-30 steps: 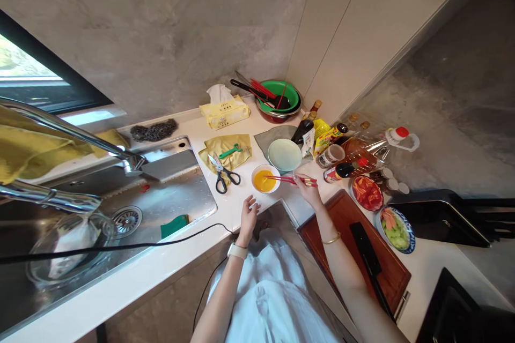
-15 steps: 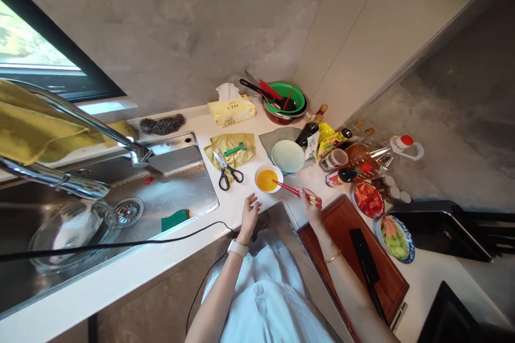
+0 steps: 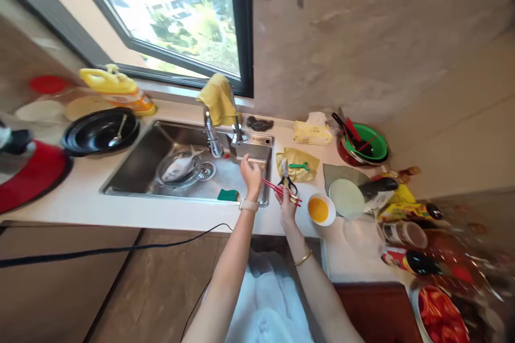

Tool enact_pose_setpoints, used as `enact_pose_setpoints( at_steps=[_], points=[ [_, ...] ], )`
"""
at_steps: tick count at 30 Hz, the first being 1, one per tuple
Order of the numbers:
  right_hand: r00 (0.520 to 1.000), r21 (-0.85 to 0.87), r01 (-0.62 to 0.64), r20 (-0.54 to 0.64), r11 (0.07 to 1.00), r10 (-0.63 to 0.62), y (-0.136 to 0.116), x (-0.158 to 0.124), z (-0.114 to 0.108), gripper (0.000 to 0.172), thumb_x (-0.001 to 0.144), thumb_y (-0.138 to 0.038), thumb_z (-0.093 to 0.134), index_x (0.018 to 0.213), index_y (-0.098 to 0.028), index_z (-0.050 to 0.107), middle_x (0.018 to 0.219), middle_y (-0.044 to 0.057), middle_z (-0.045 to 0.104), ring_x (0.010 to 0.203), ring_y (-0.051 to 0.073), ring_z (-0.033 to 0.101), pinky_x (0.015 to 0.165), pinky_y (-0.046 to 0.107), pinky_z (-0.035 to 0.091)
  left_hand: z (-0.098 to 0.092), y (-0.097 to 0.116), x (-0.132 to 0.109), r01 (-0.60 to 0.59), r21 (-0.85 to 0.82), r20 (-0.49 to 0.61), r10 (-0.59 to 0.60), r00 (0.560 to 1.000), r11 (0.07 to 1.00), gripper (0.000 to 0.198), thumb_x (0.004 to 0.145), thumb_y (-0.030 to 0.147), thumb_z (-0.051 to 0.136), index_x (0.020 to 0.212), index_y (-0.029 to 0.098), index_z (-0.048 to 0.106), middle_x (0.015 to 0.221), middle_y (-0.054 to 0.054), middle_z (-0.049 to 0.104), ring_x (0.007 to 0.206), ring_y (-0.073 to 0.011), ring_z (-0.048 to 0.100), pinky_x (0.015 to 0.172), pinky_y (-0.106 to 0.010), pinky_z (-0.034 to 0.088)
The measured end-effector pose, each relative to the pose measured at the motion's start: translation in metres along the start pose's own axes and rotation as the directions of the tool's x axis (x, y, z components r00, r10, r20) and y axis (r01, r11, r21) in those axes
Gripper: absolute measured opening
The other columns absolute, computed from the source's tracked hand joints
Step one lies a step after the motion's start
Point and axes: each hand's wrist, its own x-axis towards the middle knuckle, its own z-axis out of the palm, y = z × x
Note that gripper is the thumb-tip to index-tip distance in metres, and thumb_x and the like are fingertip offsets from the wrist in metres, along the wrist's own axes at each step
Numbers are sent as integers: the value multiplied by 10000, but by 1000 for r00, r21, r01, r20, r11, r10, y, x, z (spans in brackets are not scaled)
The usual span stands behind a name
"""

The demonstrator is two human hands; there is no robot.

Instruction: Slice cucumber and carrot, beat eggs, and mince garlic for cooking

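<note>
My right hand (image 3: pixel 287 208) grips a pair of red chopsticks (image 3: pixel 272 186), their tips pointing left over the sink's right edge. Empty, with fingers apart, my left hand (image 3: pixel 251 176) is raised over the right part of the steel sink (image 3: pixel 140 191), just below the faucet (image 3: pixel 214 144). To the right of my right hand, a white bowl (image 3: pixel 332 212) of beaten egg (image 3: pixel 317 209) rests on the counter. Black-handled scissors (image 3: pixel 286 181) lie behind the chopsticks, partly hidden. In the sink a glass bowl (image 3: pixel 173 185) holds a whole fish (image 3: pixel 179 168).
A green sponge (image 3: pixel 227 195) sits at the sink's front edge. Right of the egg are a pale plate (image 3: pixel 346 198), several bottles and a bowl of cut tomatoes (image 3: pixel 441 315). A green peeler (image 3: pixel 300 166) lies on a yellow cloth (image 3: pixel 309 173). A black cable (image 3: pixel 120 250) crosses in front.
My view has swung left toward the window and sink. The chopsticks have left the egg bowl and moved left with my right hand; my left hand has risen over the sink.
</note>
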Motion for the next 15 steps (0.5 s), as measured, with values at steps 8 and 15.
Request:
enact_pose_setpoints(
  at_steps=[8, 15],
  points=[
    [995, -39, -96, -27, 995, 95, 115, 7, 94, 373, 791, -524, 627, 935, -179, 631, 899, 98, 749, 833, 225, 728, 720, 341, 599, 30, 2, 132, -159, 248, 334, 70, 940, 956, 472, 887, 144, 536, 1343, 23, 512, 1464, -266, 433, 1423, -336, 334, 1180, -473, 252],
    [999, -217, 25, 50, 976, -14, 138, 2, 126, 370, 961, -486, 496, 1029, -151, 638, 997, 88, 694, 873, 198, 682, 763, 366, 581, -7, -32, 112, -99, 112, 345, 55, 937, 989, 393, 922, 365, 609, 1245, 144, 570, 1240, -118, 591, 1063, -225, 613, 892, -424, 544]
  ],
)
